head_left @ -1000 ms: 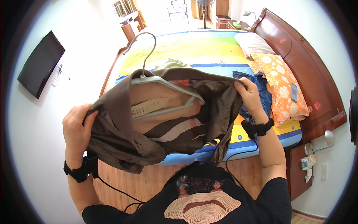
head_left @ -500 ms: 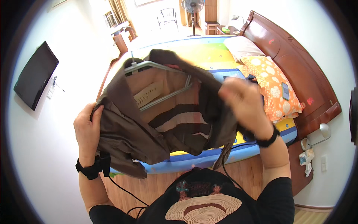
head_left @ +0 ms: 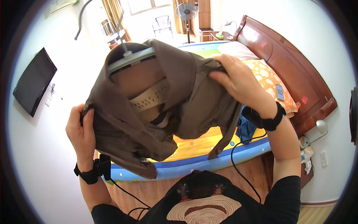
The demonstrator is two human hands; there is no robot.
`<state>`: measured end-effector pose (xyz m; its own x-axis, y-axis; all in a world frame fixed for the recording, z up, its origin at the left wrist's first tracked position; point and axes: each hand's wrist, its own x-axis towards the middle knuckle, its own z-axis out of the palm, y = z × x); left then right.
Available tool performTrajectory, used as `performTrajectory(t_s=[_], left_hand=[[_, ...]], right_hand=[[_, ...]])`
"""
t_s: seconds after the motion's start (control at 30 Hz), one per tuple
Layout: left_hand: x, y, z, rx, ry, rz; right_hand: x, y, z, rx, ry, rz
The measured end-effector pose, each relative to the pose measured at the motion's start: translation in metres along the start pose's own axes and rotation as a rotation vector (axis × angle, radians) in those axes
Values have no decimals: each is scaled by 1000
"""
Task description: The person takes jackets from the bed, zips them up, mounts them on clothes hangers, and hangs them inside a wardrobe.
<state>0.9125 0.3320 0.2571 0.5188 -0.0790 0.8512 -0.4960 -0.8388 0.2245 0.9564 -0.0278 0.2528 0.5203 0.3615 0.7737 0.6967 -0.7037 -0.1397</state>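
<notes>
A dark brown collared jacket point(head_left: 209, 100) hangs in front of me on a grey hanger point(head_left: 134, 61). The hanger's bar shows inside the collar, and its metal hook rises to the top edge of the view, where it is partly cut off. My left hand point(head_left: 82, 128) is closed on the jacket's left shoulder, thumb on the near side. At the right shoulder my right hand point(head_left: 242, 80) pinches the fabric between thumb and fingers. A pale label point(head_left: 151, 98) and lining show through the collar opening. Both sleeves dangle below.
Beyond the jacket lies a bed with a yellow and blue sheet point(head_left: 197, 147). Near its brown headboard point(head_left: 287, 63) are an orange pillow point(head_left: 261, 71) and a phone point(head_left: 279, 92). Dark blue cloth point(head_left: 246, 128) lies on the bed. Black cables point(head_left: 238, 170) run near both my arms.
My right hand, blurred before, now grips the right shoulder. The jacket's right front has come across, covering the hanger's lower bar and much of the striped inside. My left hand keeps its hold.
</notes>
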Motion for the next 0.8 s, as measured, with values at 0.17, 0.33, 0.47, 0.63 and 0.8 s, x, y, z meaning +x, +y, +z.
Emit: performTrajectory(t_s=[0.17,0.33,0.47,0.63,0.8], left_hand=[[2,-3,-3,-64,-39,-81],[-10,-33,-10,-129,-103,-193],[-22,-39,-37,-178,-160,-224],[-21,-44,-42,-261,-204,-207],[-12,-61,-10,-437,-365,-263]], right_hand=[[13,-8,-14,96,76,80],[15,-23,-35,86,100,117],[1,-43,-45,221,-180,168],[-18,-58,-47,279,-96,204],[-29,-51,-26,260,-78,387]])
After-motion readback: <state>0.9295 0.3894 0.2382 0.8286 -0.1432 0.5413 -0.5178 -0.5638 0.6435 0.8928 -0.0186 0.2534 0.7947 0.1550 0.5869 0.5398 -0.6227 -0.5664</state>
